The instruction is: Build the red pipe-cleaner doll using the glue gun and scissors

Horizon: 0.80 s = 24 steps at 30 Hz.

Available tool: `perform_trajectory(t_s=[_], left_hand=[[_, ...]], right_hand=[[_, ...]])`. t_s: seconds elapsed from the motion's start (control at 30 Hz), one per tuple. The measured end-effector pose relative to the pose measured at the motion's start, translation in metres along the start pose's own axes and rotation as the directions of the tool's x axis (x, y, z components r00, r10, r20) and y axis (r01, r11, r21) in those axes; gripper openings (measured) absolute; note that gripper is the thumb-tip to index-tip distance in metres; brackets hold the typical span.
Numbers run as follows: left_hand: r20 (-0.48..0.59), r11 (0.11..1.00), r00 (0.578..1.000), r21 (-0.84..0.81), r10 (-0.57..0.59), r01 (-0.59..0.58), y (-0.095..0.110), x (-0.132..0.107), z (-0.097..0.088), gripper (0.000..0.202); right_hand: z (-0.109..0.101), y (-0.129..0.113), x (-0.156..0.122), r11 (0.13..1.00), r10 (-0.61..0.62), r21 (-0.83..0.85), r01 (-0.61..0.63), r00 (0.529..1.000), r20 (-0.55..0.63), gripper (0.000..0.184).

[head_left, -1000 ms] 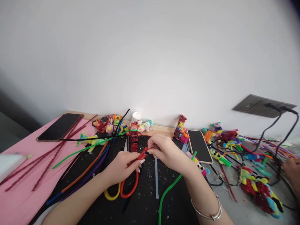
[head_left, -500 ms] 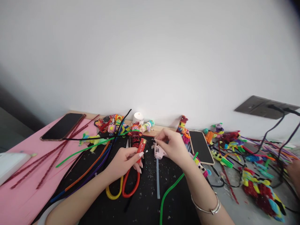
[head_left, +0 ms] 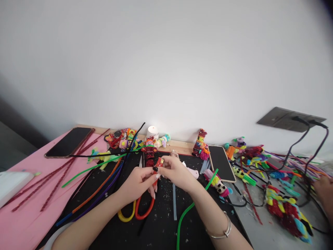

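My left hand is closed round a small red strip with a gold end, held just above the black mat. The fingertips of my right hand pinch the same strip at its top end. A pink glue gun lies on the mat just right of my right hand. Scissors with red and yellow handles rest under my left hand. A clear glue stick and a bent green pipe cleaner lie beside my right wrist.
Long pipe cleaners fan out left over a pink sheet with a phone. Small craft figures line the wall. A second phone, cables and colourful pieces crowd the right, where another person's hand shows.
My right hand left the red strip, reached to the pink glue gun, and has come back to pinch the strip. The glue gun now lies further right on the mat.
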<state>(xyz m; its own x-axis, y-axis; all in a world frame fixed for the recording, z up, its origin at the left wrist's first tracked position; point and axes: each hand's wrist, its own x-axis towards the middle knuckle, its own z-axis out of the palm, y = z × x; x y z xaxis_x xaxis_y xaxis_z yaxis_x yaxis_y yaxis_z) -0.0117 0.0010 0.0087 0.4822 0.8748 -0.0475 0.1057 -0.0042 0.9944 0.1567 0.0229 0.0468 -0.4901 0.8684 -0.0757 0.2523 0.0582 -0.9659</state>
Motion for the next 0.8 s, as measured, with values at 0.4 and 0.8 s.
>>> perform_trajectory(t_s=[0.4, 0.8], left_hand=[[-0.175, 0.974, 0.967, 0.16, 0.187, -0.159, -0.002, 0.002, -0.009, 0.032], [-0.403, 0.965, 0.887, 0.217, 0.228, -0.149, -0.002, 0.004, -0.019, 0.032]], right_hand=[[-0.092, -0.013, -0.015, 0.433, 0.037, -0.85, -0.301, 0.948, -0.317, 0.018], [-0.09, 0.031, -0.019, 0.152, 0.147, -0.865, -0.478, 0.876, -0.459, 0.028]])
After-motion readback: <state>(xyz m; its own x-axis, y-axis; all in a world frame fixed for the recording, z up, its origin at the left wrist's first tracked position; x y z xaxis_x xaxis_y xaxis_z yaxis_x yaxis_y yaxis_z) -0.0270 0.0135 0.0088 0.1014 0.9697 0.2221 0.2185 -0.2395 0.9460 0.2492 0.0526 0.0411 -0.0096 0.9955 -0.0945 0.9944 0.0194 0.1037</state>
